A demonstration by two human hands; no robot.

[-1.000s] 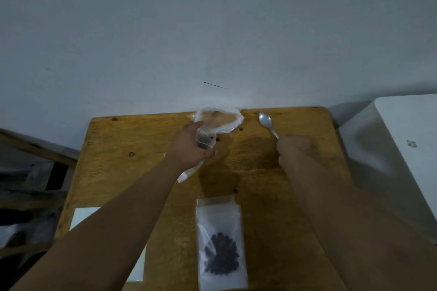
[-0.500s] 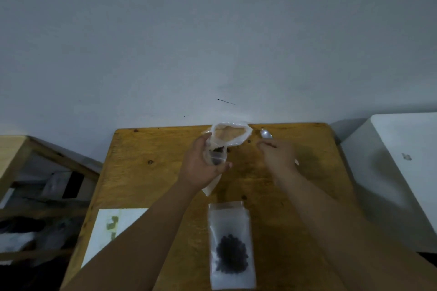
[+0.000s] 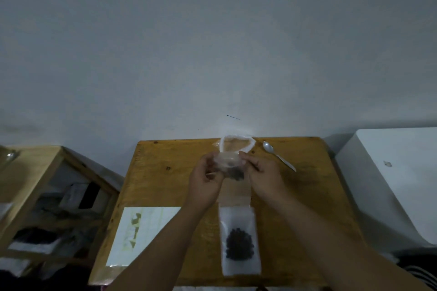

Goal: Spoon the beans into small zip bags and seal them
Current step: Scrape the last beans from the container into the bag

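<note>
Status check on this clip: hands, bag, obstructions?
Left hand and right hand both pinching small clear zip bag, dark beans inside. Silver metal spoon on wooden table. Nothing obstructing.

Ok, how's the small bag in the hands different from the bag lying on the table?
The held bag is pinched off the table by the left hand and right hand; the lying bag rests flat, untouched. The held bag looks crumpled, the lying one smooth. Both are clear and contain dark beans.

Dim, flat, bluish light; soft grainy focus, wide-angle bending at edges.
</note>
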